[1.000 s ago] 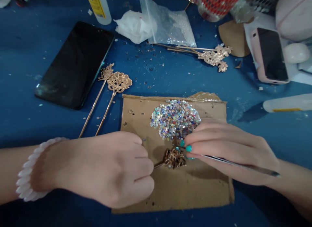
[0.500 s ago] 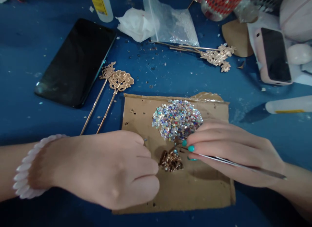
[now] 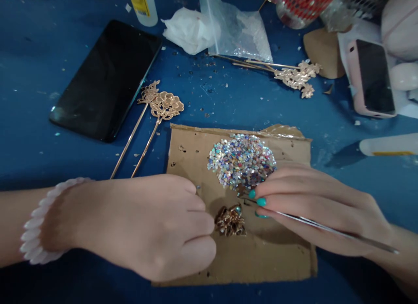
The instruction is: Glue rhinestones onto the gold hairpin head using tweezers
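Note:
My left hand [image 3: 153,225], with a white bead bracelet at the wrist, is closed around a gold hair stick whose flower head [image 3: 230,220] pokes out over the brown cardboard [image 3: 281,260]. My right hand [image 3: 313,204], nails painted teal, pinches metal tweezers [image 3: 326,228] whose tips rest at the near edge of a pile of iridescent sequins [image 3: 242,161], just above the flower head.
Two gold hair sticks [image 3: 153,116] lie left of the cardboard beside a black phone [image 3: 104,79]. More gold sticks [image 3: 290,75], a plastic bag [image 3: 233,32], tissue, a bottle, a pink phone [image 3: 372,79] and a red cup stand at the back. A white tube [image 3: 388,145] lies at right.
The tweezers' tips rose from the flower head to the edge of the sequin pile. My left hand slid slightly right along the stick, and the camera view drifted.

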Motion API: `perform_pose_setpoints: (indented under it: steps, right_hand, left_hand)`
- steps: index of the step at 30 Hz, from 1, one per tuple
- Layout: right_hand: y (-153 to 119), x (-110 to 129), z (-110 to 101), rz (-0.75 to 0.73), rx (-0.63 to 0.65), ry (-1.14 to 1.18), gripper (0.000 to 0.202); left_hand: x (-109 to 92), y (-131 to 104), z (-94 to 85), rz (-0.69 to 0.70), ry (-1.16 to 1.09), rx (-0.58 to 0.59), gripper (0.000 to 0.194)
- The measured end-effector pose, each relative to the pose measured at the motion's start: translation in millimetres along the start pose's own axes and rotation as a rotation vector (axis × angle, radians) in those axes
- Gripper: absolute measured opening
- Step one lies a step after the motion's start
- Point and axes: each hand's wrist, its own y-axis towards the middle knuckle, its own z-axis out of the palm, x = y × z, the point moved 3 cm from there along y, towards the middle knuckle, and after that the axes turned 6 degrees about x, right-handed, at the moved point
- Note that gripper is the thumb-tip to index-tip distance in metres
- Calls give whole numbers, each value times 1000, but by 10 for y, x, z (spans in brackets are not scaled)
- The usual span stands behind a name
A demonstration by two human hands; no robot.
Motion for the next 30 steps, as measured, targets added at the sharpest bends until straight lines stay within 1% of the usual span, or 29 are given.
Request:
perform_pose_setpoints:
  steps: [4,7,10,14,15,17,19,22,30]
  right_hand:
    - [-45,-58,69,-35,-110,15,17]
    - [-61,-72,88,-27,-101,13,17]
    - [-38,-47,37,-20,-89,19,17]
    - [15,-25,7,14,44,24,15]
    - [18,-27,13,13,55,33,15]
    - [6,-35,17,-14,-30,61,17]
    - [-20,-53,46,-20,-70,67,19]
    - [-49,-72,80,-18,-56,55,18]
    - [-62,-58,65,-34,-46,40,14]
  left_hand:
    - [33,-25,-1,-37,2,-9,40]
    - [42,-40,-3,-42,-1,-7,39]
    - [42,-45,1,-41,2,5,38]
    - [48,-43,15,-48,-17,9,33]
    - [50,-43,17,-51,-25,4,33]
    - [56,-45,17,-57,-39,-7,31]
    - [57,-48,17,-61,-49,-7,30]
    - [53,-53,14,-68,-52,-7,30]
    - [56,-39,29,-57,-48,-1,33]
